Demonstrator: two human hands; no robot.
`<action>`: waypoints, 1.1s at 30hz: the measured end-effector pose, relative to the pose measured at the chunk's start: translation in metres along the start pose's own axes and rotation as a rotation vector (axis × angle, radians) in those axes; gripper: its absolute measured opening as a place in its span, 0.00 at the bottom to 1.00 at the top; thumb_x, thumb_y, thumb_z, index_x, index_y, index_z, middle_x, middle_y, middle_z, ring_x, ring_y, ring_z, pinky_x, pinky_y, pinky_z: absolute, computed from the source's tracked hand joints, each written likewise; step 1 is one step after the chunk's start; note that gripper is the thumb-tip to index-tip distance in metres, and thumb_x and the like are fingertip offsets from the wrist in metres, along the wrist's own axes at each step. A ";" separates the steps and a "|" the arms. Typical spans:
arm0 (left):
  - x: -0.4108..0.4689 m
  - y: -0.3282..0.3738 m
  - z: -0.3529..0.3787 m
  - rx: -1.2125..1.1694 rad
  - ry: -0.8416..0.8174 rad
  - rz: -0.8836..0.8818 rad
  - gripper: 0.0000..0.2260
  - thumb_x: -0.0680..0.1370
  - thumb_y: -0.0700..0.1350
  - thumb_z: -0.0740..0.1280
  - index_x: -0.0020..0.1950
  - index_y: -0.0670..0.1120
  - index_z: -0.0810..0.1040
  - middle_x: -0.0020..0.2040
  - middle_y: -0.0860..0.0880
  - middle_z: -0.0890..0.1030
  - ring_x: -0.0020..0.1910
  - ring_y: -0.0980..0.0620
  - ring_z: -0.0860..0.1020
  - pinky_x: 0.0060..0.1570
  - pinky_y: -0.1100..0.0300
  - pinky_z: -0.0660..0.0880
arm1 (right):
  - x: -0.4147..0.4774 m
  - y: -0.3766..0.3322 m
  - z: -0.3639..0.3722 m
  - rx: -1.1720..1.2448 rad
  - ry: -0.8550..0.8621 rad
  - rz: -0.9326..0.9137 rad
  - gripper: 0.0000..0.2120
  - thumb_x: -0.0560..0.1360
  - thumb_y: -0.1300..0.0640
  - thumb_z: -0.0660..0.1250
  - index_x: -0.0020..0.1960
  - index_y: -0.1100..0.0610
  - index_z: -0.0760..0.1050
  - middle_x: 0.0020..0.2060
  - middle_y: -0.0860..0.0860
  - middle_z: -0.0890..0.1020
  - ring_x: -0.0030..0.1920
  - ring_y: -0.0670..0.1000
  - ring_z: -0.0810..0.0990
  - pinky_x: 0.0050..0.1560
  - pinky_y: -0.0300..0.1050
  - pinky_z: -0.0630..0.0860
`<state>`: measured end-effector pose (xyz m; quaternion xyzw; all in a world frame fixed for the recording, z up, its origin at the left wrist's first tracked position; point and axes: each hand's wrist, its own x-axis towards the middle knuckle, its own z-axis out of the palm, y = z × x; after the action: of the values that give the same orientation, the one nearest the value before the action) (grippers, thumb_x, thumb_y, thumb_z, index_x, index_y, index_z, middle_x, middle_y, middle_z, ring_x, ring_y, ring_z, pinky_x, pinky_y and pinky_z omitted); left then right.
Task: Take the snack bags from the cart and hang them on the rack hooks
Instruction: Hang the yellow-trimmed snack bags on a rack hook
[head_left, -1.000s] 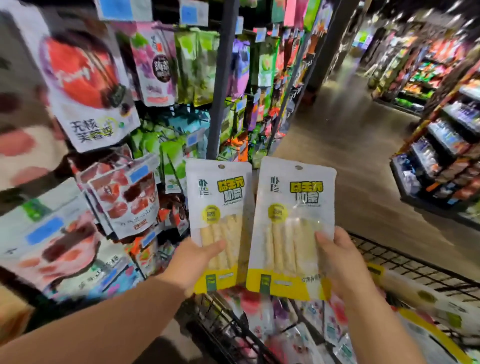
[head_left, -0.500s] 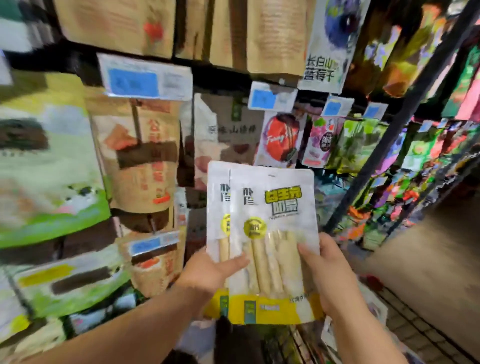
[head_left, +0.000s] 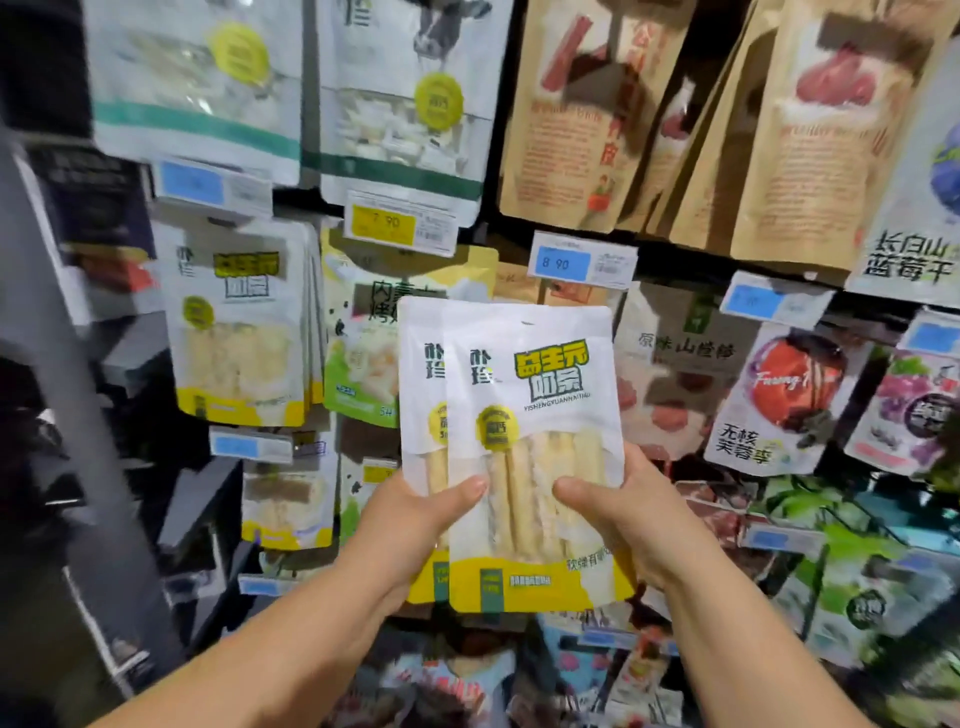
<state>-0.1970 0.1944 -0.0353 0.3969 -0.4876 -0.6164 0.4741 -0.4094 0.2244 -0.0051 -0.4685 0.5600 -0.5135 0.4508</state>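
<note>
Holding: carried two overlapped snack bags (head_left: 540, 395) upright in front of the rack (head_left: 57, 364), front one covering most of the rear one.
Left hand (head_left: 410, 525): pinched the stack's lower left side between fingers (head_left: 467, 486), thumb flat on the front, the rest hidden behind.
Right hand (head_left: 623, 519): pinched the lower right side likewise, thumb across the clear window, other fingers out of sight.
Step in hand: judged as bringing the bags to the rack; neither hung yet.
Next move: probably called for shifting up and left toward the matching bags (head_left: 234, 332), then threading the top edge onto a hook; could not make out hook tip or hanging holes through the blur.
Risk: might slip one bag while threading two at once.
Surface: none seen; cart out of view.
Room: looked like a dim shop aisle, packed with hanging pouches, kraft pouches (head_left: 597, 114) above, price tags (head_left: 582, 262) between rows.
</note>
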 end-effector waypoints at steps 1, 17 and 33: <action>-0.004 0.003 -0.004 -0.020 0.033 0.018 0.07 0.75 0.41 0.71 0.51 0.51 0.81 0.46 0.56 0.85 0.47 0.59 0.83 0.40 0.65 0.74 | 0.002 -0.002 0.008 -0.019 -0.046 -0.005 0.39 0.55 0.61 0.80 0.64 0.53 0.73 0.52 0.54 0.85 0.52 0.56 0.84 0.53 0.55 0.80; -0.034 0.038 -0.103 -0.088 0.320 0.138 0.09 0.80 0.46 0.64 0.58 0.49 0.80 0.52 0.49 0.85 0.50 0.51 0.83 0.51 0.58 0.77 | 0.034 -0.032 0.122 -0.138 -0.261 -0.138 0.31 0.59 0.58 0.83 0.59 0.52 0.77 0.48 0.51 0.86 0.50 0.54 0.85 0.55 0.58 0.80; -0.053 0.057 -0.278 -0.148 0.660 0.145 0.09 0.79 0.43 0.65 0.57 0.43 0.79 0.49 0.41 0.85 0.46 0.43 0.84 0.50 0.49 0.78 | 0.101 -0.022 0.245 -0.155 -0.249 -0.181 0.35 0.61 0.53 0.82 0.63 0.47 0.70 0.53 0.46 0.83 0.51 0.48 0.82 0.55 0.50 0.79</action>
<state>0.0914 0.1796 -0.0359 0.5036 -0.2891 -0.4531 0.6764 -0.1818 0.0865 -0.0022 -0.6105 0.4933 -0.4451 0.4312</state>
